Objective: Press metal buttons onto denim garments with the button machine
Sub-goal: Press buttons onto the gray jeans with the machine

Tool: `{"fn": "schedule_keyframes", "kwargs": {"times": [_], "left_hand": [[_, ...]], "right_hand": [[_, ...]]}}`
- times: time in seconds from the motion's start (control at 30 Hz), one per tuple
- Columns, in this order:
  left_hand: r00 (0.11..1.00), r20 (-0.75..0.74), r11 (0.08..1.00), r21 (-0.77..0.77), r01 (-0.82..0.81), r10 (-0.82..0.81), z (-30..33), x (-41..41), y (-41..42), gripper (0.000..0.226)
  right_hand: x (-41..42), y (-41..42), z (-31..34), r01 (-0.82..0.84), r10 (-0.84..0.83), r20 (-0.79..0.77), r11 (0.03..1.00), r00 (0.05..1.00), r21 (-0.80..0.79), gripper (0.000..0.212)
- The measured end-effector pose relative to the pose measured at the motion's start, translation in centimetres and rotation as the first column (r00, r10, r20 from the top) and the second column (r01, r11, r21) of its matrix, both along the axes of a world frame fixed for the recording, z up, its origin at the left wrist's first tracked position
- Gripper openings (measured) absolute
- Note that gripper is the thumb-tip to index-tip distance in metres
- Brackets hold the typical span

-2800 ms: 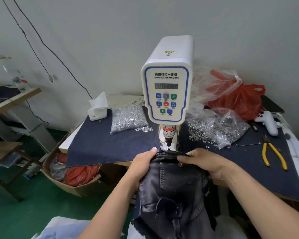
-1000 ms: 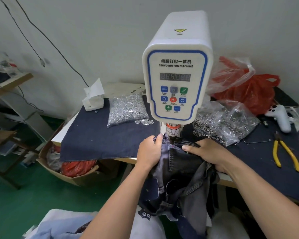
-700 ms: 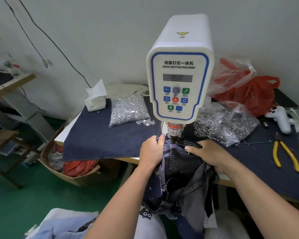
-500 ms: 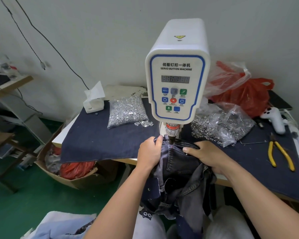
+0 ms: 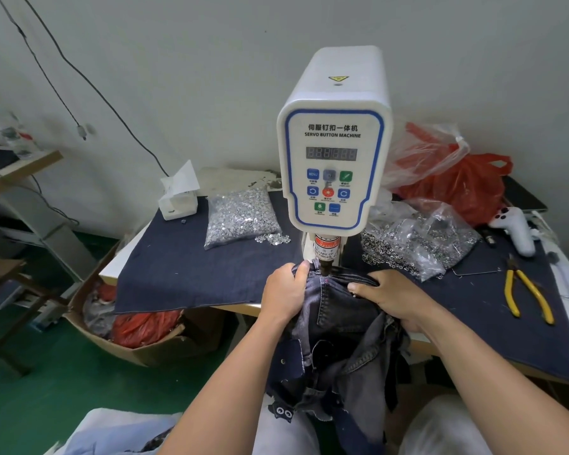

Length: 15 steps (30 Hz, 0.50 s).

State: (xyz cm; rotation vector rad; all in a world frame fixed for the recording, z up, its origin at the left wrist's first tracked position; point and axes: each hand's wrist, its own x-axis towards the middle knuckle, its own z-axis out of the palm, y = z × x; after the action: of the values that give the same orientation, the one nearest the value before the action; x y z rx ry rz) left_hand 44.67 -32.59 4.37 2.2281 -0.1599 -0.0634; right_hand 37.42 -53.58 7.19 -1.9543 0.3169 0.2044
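Under the button machine (image 5: 334, 139), both hands grip the denim garment (image 5: 339, 310) between them.

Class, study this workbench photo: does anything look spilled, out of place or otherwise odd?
A few silver pieces have spilled out of the clear bag of metal buttons onto the denim table cover. A white game controller at the far right looks out of place among the sewing supplies.

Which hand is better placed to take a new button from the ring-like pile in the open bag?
Likely the right hand: the open bag lies just beyond it, while the left hand grips the denim garment.
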Motion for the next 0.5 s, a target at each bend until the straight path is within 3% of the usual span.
{"fn": "schedule_keyframes", "kwargs": {"times": [0.5], "left_hand": [[1.0,0.0,1.0,-0.01,-0.013,0.013,-0.29,0.06,0.07,0.049]], "right_hand": [[0.24,-0.34,-0.51,-0.025,0.025,-0.002,0.999,1.0,-0.025,0.023]]}}
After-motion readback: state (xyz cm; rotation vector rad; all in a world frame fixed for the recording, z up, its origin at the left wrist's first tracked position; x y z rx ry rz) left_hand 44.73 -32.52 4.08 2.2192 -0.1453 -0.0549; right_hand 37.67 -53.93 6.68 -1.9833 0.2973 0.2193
